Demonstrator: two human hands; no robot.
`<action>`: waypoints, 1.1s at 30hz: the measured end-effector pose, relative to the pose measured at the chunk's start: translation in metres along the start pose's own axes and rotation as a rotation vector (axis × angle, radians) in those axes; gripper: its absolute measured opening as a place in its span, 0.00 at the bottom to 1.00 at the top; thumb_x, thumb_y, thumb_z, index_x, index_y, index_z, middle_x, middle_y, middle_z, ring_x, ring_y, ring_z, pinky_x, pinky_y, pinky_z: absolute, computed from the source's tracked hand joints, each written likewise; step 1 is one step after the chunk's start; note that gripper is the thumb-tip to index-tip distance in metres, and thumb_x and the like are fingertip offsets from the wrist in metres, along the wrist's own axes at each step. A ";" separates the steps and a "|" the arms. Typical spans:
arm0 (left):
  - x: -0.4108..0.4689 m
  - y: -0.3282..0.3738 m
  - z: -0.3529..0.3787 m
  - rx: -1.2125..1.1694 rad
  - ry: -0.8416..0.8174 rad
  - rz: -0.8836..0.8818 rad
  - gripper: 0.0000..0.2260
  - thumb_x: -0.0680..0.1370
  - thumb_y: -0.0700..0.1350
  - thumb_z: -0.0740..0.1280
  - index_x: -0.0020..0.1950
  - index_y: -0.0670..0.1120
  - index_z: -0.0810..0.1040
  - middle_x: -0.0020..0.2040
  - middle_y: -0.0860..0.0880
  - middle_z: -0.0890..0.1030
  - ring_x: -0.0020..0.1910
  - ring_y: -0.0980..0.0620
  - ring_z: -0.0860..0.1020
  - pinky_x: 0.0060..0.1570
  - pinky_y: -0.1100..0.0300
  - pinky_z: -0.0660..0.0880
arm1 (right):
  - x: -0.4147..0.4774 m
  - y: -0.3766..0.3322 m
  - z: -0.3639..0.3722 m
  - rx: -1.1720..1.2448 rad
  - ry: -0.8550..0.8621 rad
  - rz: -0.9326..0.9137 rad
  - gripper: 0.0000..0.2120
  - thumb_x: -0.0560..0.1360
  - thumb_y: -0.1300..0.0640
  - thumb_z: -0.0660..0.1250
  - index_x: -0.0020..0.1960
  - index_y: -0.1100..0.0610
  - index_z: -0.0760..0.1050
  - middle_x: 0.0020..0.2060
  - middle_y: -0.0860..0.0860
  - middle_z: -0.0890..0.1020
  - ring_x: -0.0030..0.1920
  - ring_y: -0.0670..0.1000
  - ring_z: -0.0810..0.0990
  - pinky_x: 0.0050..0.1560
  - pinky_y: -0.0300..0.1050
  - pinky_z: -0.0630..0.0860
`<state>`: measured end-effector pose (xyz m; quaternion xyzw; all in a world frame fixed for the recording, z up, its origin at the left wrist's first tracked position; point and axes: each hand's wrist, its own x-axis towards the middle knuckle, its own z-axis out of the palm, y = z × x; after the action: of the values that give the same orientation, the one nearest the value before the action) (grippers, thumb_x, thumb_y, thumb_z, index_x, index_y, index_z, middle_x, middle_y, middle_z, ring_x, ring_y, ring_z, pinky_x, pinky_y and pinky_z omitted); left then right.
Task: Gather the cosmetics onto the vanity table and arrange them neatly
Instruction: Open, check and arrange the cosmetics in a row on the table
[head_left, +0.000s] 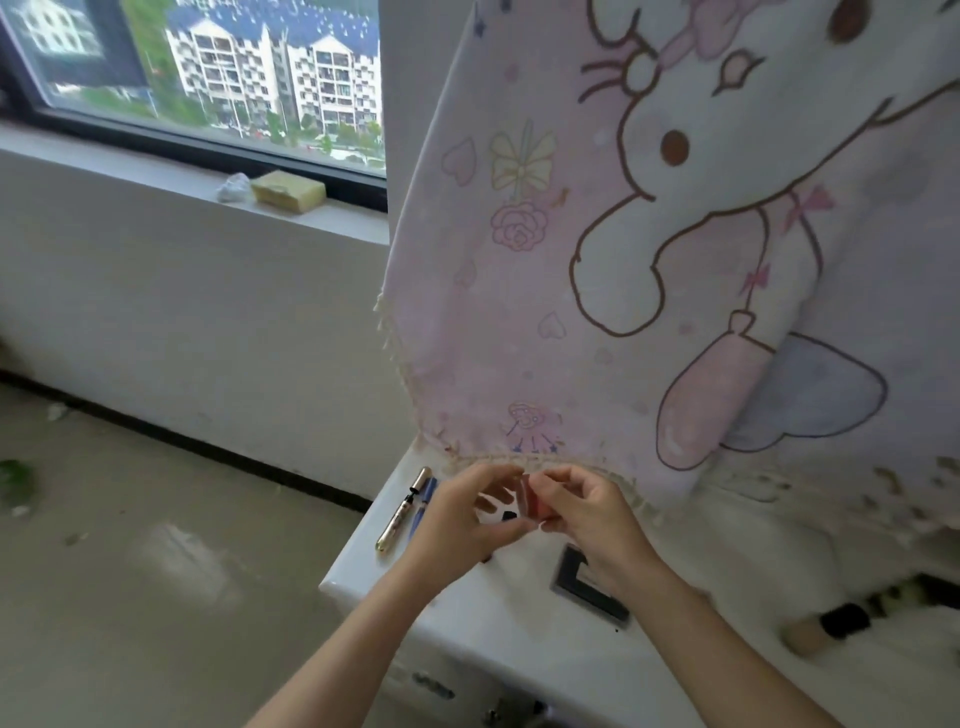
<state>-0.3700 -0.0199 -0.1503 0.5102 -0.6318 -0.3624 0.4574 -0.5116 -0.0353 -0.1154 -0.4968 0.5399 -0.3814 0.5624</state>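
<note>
Both hands meet over the left end of the white vanity table (467, 613). My right hand (587, 512) pinches a small red cosmetic tube (531, 500) and my left hand (462, 514) closes its fingertips on the same tube from the left. Left of the hands a gold pen-shaped cosmetic (402, 512) and a blue pen-shaped cosmetic (422, 501) lie side by side on the table. A small black piece (508, 515) lies under the hands. A black square compact (589, 584) sits partly behind my right wrist.
A pink cartoon-print cloth (623, 260) hangs behind the table down to its back edge. A makeup brush (826, 626) lies blurred at the right. A yellow sponge (288, 191) rests on the windowsill. Bare floor (156, 545) lies left of the table.
</note>
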 end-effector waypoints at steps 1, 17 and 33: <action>-0.001 0.001 0.000 -0.016 0.011 -0.003 0.22 0.66 0.36 0.75 0.49 0.59 0.73 0.43 0.58 0.78 0.44 0.58 0.77 0.43 0.70 0.73 | -0.002 -0.002 0.001 0.000 -0.001 -0.014 0.02 0.73 0.60 0.66 0.43 0.59 0.76 0.34 0.53 0.80 0.31 0.46 0.77 0.30 0.32 0.75; -0.019 -0.001 -0.023 -0.077 0.067 0.000 0.19 0.60 0.43 0.74 0.46 0.60 0.77 0.39 0.61 0.83 0.42 0.58 0.82 0.47 0.65 0.77 | -0.020 -0.027 0.009 -0.265 -0.281 -0.023 0.03 0.76 0.58 0.63 0.47 0.53 0.75 0.36 0.50 0.81 0.31 0.45 0.79 0.36 0.36 0.75; -0.044 -0.005 -0.021 -0.189 -0.006 -0.037 0.19 0.65 0.31 0.75 0.47 0.52 0.79 0.38 0.59 0.85 0.41 0.56 0.83 0.46 0.67 0.78 | -0.036 -0.013 0.014 -0.250 -0.218 -0.025 0.03 0.72 0.63 0.68 0.40 0.57 0.76 0.27 0.52 0.79 0.23 0.43 0.75 0.28 0.34 0.71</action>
<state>-0.3461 0.0224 -0.1580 0.4752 -0.5864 -0.4306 0.4949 -0.5005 -0.0016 -0.0956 -0.6081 0.5128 -0.2617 0.5466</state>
